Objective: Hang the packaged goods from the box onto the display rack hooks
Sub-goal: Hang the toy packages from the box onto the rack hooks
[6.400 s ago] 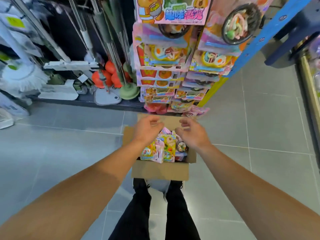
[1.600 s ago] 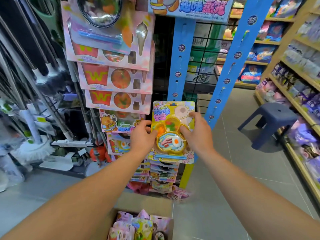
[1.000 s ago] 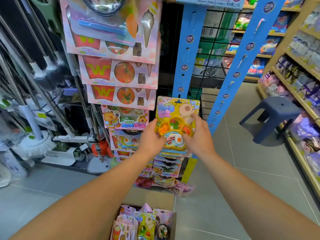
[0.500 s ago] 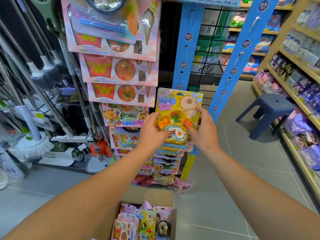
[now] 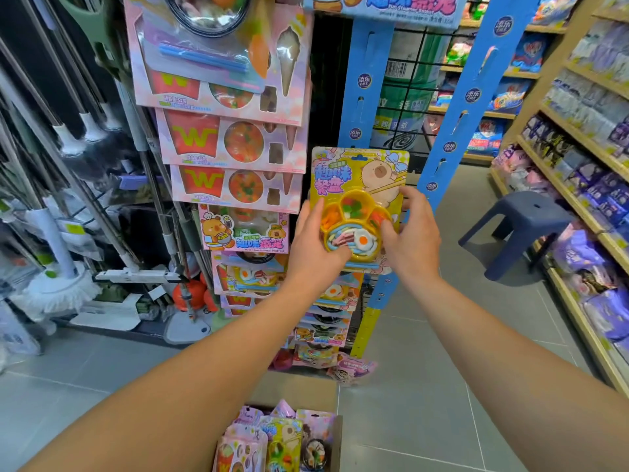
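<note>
I hold a yellow toy-food package [image 5: 357, 185] upright in front of the blue display rack [image 5: 364, 97]. My left hand [image 5: 315, 247] grips its left edge and lower blister. My right hand [image 5: 408, 236] grips its right edge, fingers curled round the side. The package top sits against the rack's left blue upright; I cannot see a hook. Below, the cardboard box [image 5: 335, 444] on the floor holds several more packages [image 5: 282, 437]. Several other packages [image 5: 238, 137] hang in a column to the left.
Mops and brooms [image 5: 61, 199] lean at the left. A dark blue plastic stool [image 5: 520, 226] stands on the tiled floor to the right, beside a wooden shelf unit [image 5: 585, 148] full of goods. One package [image 5: 354, 367] lies on the floor at the rack's foot.
Since taking the yellow package out of the box, both hands have lifted it to the rack. Over the last second it has edged a little higher against the blue upright.
</note>
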Tool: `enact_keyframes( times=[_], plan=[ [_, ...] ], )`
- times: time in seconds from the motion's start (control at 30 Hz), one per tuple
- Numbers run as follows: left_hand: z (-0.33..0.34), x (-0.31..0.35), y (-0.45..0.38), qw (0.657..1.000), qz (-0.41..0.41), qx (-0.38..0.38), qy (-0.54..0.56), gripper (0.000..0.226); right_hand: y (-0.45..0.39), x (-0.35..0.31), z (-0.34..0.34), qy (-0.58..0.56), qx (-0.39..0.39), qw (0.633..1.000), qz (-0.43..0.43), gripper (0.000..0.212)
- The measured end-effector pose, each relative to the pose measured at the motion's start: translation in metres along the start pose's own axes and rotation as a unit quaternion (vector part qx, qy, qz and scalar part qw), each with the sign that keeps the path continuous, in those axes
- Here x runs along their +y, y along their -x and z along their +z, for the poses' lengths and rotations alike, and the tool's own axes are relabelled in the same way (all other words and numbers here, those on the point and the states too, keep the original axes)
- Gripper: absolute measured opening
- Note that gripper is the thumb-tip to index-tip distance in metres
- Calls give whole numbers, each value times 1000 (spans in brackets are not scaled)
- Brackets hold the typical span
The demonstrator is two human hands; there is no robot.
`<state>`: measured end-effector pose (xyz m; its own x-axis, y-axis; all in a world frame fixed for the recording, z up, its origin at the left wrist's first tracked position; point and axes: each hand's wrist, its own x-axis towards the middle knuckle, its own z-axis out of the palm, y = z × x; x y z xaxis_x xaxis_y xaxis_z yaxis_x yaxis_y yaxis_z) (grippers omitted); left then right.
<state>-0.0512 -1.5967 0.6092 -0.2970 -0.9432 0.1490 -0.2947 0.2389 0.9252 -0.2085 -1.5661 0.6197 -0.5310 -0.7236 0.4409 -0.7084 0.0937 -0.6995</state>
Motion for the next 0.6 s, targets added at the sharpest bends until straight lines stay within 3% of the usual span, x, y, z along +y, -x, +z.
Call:
enact_keyframes(
  times=[0.1, 0.4, 0.6],
  plan=[
    [0, 6, -7, 1000, 3, 12, 13, 90, -5, -3, 1, 8, -7, 1000, -4, 50],
    [0, 3, -19, 996, -20, 12, -84, 85, -7, -6, 10, 37, -28, 999, -13, 51],
    [-1, 4, -12, 996, 34, 56, -67, 85, -9, -15, 9, -10, 21, 999, -36, 44]
  ],
)
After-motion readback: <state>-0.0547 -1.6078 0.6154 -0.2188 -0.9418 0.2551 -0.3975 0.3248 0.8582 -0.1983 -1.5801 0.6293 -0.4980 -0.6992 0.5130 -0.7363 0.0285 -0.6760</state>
